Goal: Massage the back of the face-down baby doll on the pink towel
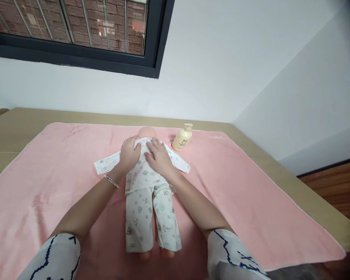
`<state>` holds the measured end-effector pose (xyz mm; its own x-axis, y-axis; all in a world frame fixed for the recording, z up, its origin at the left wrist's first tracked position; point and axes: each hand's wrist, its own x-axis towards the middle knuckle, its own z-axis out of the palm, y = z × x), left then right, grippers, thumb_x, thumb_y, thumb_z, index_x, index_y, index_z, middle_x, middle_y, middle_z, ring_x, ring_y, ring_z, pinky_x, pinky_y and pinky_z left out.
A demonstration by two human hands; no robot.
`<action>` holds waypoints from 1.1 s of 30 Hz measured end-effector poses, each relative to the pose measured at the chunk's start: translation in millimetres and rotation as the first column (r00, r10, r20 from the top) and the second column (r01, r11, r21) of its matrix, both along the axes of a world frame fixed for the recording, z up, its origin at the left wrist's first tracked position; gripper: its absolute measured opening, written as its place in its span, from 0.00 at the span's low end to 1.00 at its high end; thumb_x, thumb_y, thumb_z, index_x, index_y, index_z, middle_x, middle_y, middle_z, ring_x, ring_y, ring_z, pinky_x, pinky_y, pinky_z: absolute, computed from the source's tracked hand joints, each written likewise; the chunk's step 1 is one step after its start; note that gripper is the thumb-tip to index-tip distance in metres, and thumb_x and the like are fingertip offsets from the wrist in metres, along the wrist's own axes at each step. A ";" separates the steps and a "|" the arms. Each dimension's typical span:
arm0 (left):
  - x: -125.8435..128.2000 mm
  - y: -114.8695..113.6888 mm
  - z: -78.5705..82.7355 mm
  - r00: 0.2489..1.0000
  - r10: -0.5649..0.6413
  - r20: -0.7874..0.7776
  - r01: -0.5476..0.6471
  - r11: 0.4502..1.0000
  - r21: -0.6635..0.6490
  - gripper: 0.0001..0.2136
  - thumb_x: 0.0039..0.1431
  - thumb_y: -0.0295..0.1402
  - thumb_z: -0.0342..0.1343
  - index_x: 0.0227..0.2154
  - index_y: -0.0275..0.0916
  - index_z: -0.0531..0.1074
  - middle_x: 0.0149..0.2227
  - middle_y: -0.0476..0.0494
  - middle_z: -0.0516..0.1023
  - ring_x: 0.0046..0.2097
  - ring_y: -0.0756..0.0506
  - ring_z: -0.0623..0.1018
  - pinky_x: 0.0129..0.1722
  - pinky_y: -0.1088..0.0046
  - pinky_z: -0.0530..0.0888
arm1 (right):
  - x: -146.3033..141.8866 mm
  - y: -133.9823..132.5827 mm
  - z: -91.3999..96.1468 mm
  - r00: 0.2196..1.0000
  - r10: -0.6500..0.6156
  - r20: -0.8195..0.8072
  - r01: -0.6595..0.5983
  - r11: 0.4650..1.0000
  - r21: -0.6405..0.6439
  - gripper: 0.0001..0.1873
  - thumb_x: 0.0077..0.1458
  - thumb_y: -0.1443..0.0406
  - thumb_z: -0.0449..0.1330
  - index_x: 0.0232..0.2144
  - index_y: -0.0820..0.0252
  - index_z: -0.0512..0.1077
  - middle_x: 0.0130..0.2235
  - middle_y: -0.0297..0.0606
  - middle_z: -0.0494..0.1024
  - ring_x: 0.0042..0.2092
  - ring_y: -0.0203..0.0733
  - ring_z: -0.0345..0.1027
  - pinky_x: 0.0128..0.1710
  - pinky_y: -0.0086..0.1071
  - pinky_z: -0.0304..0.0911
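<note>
A baby doll (147,132) lies stretched out on a pink blanket, dressed in a white printed top (146,173) and matching printed pants (139,223). Only the bare top of its head and its feet show outside the clothes, and I cannot tell whether it lies face up or face down. My left hand (130,153) rests over the doll's left-side shoulder, thumb apart from the bent fingers. On the upper torso at the other side, my right hand (160,156) lies flat with fingers spread. Both sleeves of the top reach outward over the blanket.
A pale yellow pump bottle (182,138) stands on the pink blanket (236,194), to the right of the doll's head. Under the blanket is a wooden tabletop (29,120), which meets a white wall at the back. A dark-framed window (154,39) is at upper left.
</note>
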<state>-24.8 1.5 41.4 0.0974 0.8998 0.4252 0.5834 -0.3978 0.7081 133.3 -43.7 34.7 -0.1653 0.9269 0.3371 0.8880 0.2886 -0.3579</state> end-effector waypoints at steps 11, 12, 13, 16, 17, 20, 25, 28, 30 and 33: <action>1.6 -12.0 7.6 0.997 -0.032 0.064 0.036 0.998 -0.053 0.23 0.63 0.32 0.49 0.60 0.32 0.70 0.62 0.34 0.74 0.65 0.36 0.71 0.67 0.53 0.66 | 0.4 8.8 -22.3 0.999 -0.039 -0.011 0.039 0.999 -0.008 0.28 0.67 0.60 0.50 0.66 0.63 0.64 0.71 0.51 0.57 0.73 0.56 0.47 0.71 0.55 0.43; 1.6 -15.5 10.6 0.994 -0.044 0.105 0.053 0.995 -0.083 0.23 0.63 0.32 0.49 0.59 0.33 0.70 0.62 0.34 0.74 0.65 0.37 0.71 0.67 0.54 0.66 | 0.1 8.6 -23.9 0.999 -0.043 -0.008 0.043 0.999 0.006 0.28 0.68 0.60 0.50 0.66 0.63 0.64 0.71 0.50 0.57 0.73 0.56 0.48 0.71 0.54 0.44; 1.2 -19.8 13.6 0.987 -0.057 0.151 0.074 0.991 -0.112 0.22 0.63 0.32 0.50 0.59 0.34 0.70 0.62 0.35 0.74 0.65 0.37 0.72 0.67 0.55 0.67 | -0.4 7.6 -24.8 0.999 -0.044 0.006 0.044 0.999 0.026 0.28 0.68 0.60 0.50 0.66 0.62 0.64 0.71 0.50 0.58 0.72 0.56 0.49 0.71 0.53 0.45; -2.4 -37.9 22.1 0.956 -0.079 0.281 0.129 0.977 -0.167 0.21 0.62 0.31 0.51 0.57 0.37 0.72 0.61 0.37 0.75 0.63 0.39 0.74 0.66 0.57 0.68 | -3.2 0.7 -22.9 0.995 -0.084 0.059 0.076 0.990 0.115 0.26 0.68 0.60 0.49 0.63 0.63 0.67 0.69 0.51 0.63 0.70 0.54 0.55 0.69 0.50 0.51; -4.7 -45.6 24.3 0.948 -0.079 0.309 0.138 0.975 -0.175 0.20 0.62 0.30 0.52 0.56 0.37 0.73 0.60 0.36 0.76 0.62 0.39 0.75 0.66 0.57 0.68 | -4.7 -2.9 -21.1 0.992 -0.106 0.070 0.094 0.984 0.148 0.25 0.68 0.61 0.48 0.62 0.65 0.67 0.68 0.52 0.64 0.69 0.54 0.57 0.68 0.49 0.53; -15.3 -73.0 29.7 0.935 -0.062 0.350 0.135 0.973 -0.187 0.20 0.61 0.30 0.54 0.56 0.36 0.72 0.59 0.35 0.77 0.62 0.39 0.75 0.65 0.57 0.68 | -10.9 -18.9 -13.8 0.985 -0.150 0.084 0.130 0.969 0.208 0.25 0.68 0.64 0.45 0.61 0.69 0.68 0.67 0.58 0.64 0.67 0.56 0.59 0.67 0.50 0.53; -43.7 -127.5 40.4 0.921 -0.009 0.388 0.092 0.976 -0.195 0.24 0.60 0.32 0.53 0.59 0.32 0.69 0.57 0.32 0.77 0.58 0.38 0.78 0.61 0.57 0.72 | -25.9 -70.9 -3.3 0.982 -0.149 0.119 0.121 0.970 0.212 0.27 0.65 0.66 0.49 0.63 0.72 0.65 0.70 0.61 0.58 0.67 0.60 0.58 0.67 0.53 0.52; -65.0 -161.5 54.1 0.885 0.005 0.465 0.073 0.986 -0.149 0.25 0.61 0.34 0.52 0.61 0.34 0.67 0.58 0.34 0.77 0.60 0.39 0.76 0.62 0.59 0.72 | -32.7 -113.3 3.0 0.988 -0.105 0.110 0.081 0.976 0.203 0.31 0.63 0.66 0.50 0.66 0.71 0.61 0.72 0.58 0.53 0.68 0.59 0.57 0.68 0.50 0.52; -78.1 -180.1 66.1 0.837 0.011 0.548 0.049 0.994 -0.096 0.24 0.62 0.36 0.52 0.60 0.35 0.68 0.61 0.35 0.74 0.64 0.39 0.73 0.66 0.59 0.67 | -31.9 -138.5 8.2 0.995 -0.072 0.076 0.056 0.980 0.191 0.32 0.62 0.66 0.51 0.67 0.69 0.60 0.73 0.55 0.51 0.69 0.58 0.56 0.68 0.49 0.54; -91.4 -195.9 82.5 0.723 -0.003 0.691 0.066 0.996 -0.065 0.24 0.69 0.43 0.45 0.63 0.37 0.65 0.63 0.35 0.72 0.67 0.41 0.69 0.70 0.58 0.61 | -20.4 -164.1 16.3 0.999 -0.053 0.004 0.051 0.981 0.188 0.33 0.61 0.65 0.51 0.68 0.68 0.59 0.73 0.52 0.51 0.70 0.55 0.54 0.69 0.48 0.54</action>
<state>-116.3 -194.4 123.9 -0.1630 0.9349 0.3153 -0.0916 -0.3325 0.9386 112.9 -207.7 51.0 -0.1224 0.8545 0.5048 0.9064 0.3034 -0.2938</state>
